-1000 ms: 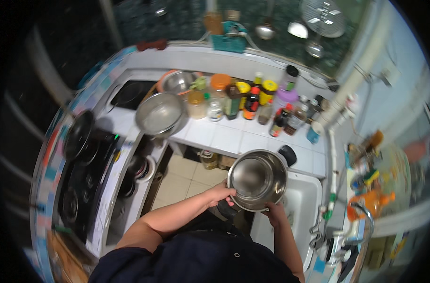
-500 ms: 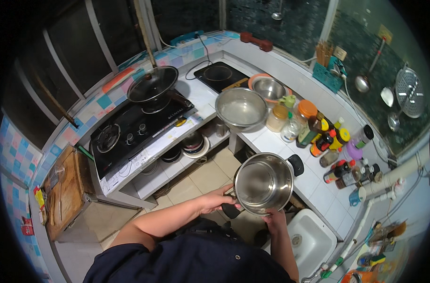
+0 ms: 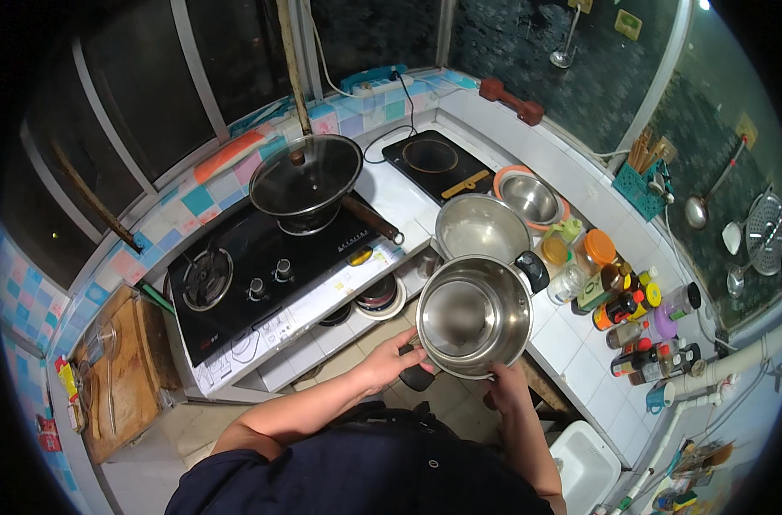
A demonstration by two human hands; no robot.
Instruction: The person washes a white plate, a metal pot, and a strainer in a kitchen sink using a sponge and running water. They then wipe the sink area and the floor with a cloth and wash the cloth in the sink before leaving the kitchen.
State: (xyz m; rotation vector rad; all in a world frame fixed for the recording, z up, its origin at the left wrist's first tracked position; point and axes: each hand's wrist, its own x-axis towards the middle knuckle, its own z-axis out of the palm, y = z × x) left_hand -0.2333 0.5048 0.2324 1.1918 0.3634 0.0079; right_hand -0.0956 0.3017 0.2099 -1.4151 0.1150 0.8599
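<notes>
A shiny stainless steel pot (image 3: pixel 513 313) with two black handles is held up in front of me, its mouth facing up and tilted toward me. My left hand (image 3: pixel 391 364) is closed around the near-left black handle. The rim and side nearest me are gripped by my right hand (image 3: pixel 508 389), its fingers partly hidden by the pot. Just beyond the pot, a wide steel basin (image 3: pixel 466 221) rests on the counter corner, partly covered by it in view. Whether the pot has liquid in it, I cannot tell.
On the left is a black gas stove (image 3: pixel 245 257) carrying a lidded wok (image 3: pixel 309 176), its handle pointing right. An induction cooker (image 3: pixel 425 159) stands in the corner. Bottles and jars (image 3: pixel 618 300) line the right counter. A white sink (image 3: pixel 584 468) lies at lower right, a wooden cutting board (image 3: pixel 120 386) at left.
The view has shifted, so the counters appear lower and further right. Both hands still hold the pot, which has moved forward toward the basin and now overlaps its near edge in view.
</notes>
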